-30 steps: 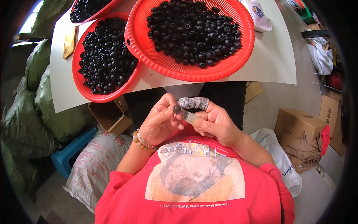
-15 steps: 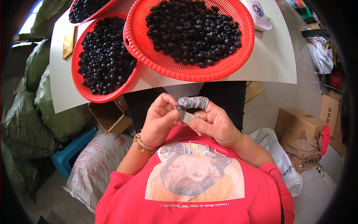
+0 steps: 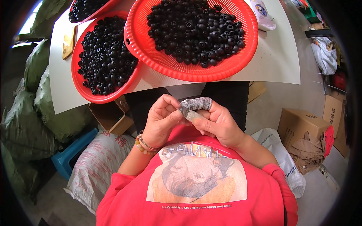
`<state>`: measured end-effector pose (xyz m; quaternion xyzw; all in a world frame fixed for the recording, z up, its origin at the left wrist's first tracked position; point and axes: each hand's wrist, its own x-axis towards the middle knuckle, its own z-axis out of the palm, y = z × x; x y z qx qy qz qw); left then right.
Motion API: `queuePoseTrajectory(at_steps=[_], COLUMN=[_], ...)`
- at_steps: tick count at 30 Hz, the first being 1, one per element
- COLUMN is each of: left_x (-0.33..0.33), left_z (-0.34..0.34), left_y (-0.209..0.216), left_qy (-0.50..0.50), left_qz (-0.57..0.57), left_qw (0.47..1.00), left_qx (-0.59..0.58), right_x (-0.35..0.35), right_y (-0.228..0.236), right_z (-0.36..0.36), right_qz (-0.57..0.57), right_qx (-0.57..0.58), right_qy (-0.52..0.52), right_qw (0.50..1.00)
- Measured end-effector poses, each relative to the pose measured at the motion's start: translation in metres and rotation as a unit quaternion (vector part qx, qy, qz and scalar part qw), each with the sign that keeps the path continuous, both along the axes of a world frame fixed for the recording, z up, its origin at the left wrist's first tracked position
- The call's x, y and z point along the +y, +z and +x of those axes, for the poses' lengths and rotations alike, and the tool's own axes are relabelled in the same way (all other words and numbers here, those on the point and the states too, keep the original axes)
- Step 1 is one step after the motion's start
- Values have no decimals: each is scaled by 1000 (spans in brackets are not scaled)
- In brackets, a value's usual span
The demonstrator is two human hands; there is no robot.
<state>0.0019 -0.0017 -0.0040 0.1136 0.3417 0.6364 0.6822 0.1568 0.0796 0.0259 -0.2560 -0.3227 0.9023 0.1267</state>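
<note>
My left hand (image 3: pixel 163 117), with bracelets at its wrist, pinches a small round black piece (image 3: pixel 183 110) between thumb and fingertips. The piece looks like the hollow black beads in the baskets, though fingers mostly cover it. My right hand (image 3: pixel 220 122) closes against its other side. A grey knitted cover (image 3: pixel 198 103) sleeves the right index finger, and a pale translucent wrap (image 3: pixel 193 115) covers the thumb tip. Whether a tool sits between the right fingers is hidden. Both hands meet above my lap, just short of the white table (image 3: pixel 269 66).
A large red basket (image 3: pixel 166 69) of black beads overlaps another red basket (image 3: pixel 78 81); a third red container (image 3: pixel 98 15) is behind. A wooden piece (image 3: pixel 68 44) and a packet (image 3: pixel 264 17) lie on the table. Sacks (image 3: pixel 96 165) and cardboard boxes (image 3: pixel 301 126) stand around me.
The right index finger and thumb have come further over the black bead, which shows less than before. The left hand stays almost in place.
</note>
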Motion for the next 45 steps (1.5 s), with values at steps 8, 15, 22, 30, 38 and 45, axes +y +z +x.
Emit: queuePoseTrajectory(at_steps=[8, 15, 22, 30, 38, 45], left_x=[-1, -2, -1, -1, -2, -2], left_z=[1, 0, 1, 2, 2, 2], left_y=[-4, -7, -4, -6, -5, -8], left_qy=[7, 18, 16, 33, 27, 36], left_qz=[-4, -11, -5, -1, 0, 10], left_qw=[999, 1000, 1000, 999, 999, 998], left_qx=[-37, -2, -3, 23, 39, 45], right_x=[-2, -3, -2, -3, -4, -1], right_y=[-3, -4, -5, -5, -8, -9], right_z=[1, -1, -1, 0, -1, 0], right_qz=[-6, 18, 12, 9, -5, -48], right_qx=[11, 6, 7, 12, 19, 31], right_qy=[-2, 10, 4, 7, 1, 2], right_qw=[1000, 1000, 1000, 1000, 1000, 998])
